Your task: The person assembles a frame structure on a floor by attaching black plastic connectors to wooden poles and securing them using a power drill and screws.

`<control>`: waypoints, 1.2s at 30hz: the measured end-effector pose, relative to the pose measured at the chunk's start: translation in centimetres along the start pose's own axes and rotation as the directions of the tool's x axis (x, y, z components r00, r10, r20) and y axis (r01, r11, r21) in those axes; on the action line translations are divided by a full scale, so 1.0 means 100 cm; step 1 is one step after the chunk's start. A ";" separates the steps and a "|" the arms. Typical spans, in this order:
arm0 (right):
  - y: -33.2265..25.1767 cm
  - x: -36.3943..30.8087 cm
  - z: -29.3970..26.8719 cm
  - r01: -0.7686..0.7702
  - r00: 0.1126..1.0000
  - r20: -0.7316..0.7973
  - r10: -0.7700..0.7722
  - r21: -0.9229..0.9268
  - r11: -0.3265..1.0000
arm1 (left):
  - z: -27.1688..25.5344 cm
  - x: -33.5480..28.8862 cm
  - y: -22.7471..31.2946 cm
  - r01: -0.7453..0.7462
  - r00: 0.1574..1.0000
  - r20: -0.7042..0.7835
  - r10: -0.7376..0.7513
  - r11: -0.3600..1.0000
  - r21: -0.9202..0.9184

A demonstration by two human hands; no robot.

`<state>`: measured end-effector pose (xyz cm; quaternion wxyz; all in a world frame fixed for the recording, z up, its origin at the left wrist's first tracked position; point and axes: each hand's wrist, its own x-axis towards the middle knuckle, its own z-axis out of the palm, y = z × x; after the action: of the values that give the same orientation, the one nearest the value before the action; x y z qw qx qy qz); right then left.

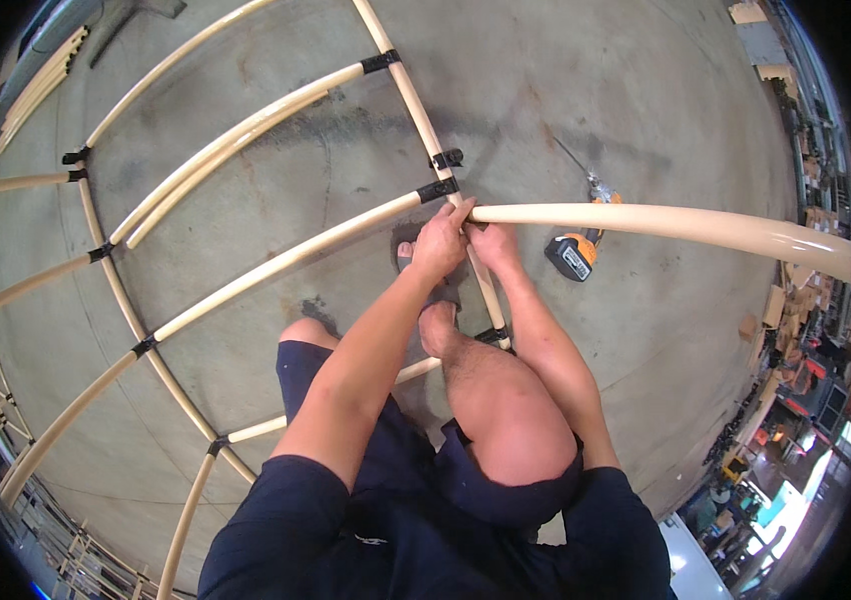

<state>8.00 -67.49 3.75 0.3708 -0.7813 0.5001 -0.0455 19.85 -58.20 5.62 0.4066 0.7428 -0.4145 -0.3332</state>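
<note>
Both my hands are closed where a cream pipe (646, 217), pointing off to the right, meets a long cross pipe (414, 105) of a frame on the floor. My left hand (441, 243) wraps the joint from the left, fingertips on the cross pipe. Just under the right-hand pipe's end, my right hand (494, 245) pinches the same spot. Only a dark sliver of the pipe joint shows between the fingers. Close above my left hand, a black joint (438, 190) clamps another cream pipe (291, 265). A loose black joint piece (449, 159) sits higher on the cross pipe.
An orange and black cordless drill (578, 245) with a long bit lies on the concrete floor (646, 340), right of my hands. More framed pipes (126, 290) spread to the left. Several loose pipes (43, 88) lie at the far left. Shelves with boxes (776, 305) line the right.
</note>
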 end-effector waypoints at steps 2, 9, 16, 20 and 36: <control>0.010 0.004 -0.016 -0.069 0.994 0.080 0.071 -0.038 0.997 | 0.014 0.007 -0.001 -0.026 0.999 0.024 0.026 1.000 0.010; -0.011 -0.001 -0.040 -0.085 0.945 0.313 0.094 -0.041 0.996 | 0.029 0.027 -0.015 -0.090 0.993 0.090 0.071 0.970 0.225; -0.023 0.001 -0.027 -0.202 0.913 0.351 0.209 -0.058 0.978 | 0.023 0.027 -0.013 -0.097 0.994 0.074 0.075 0.928 0.360; -0.024 -0.005 -0.031 -0.260 0.908 0.369 0.197 0.130 0.957 | 0.024 0.036 -0.010 -0.092 0.984 0.174 0.026 0.919 0.383; -0.126 -0.354 -0.180 -0.501 0.864 0.400 0.307 0.609 0.615 | 0.033 0.029 -0.015 -0.074 0.997 0.060 0.055 0.921 0.381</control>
<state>-8.09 -45.47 35.21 0.6977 -0.4481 0.5573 -0.0431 18.85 -61.43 2.38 0.2543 0.7855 -0.5057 -0.2500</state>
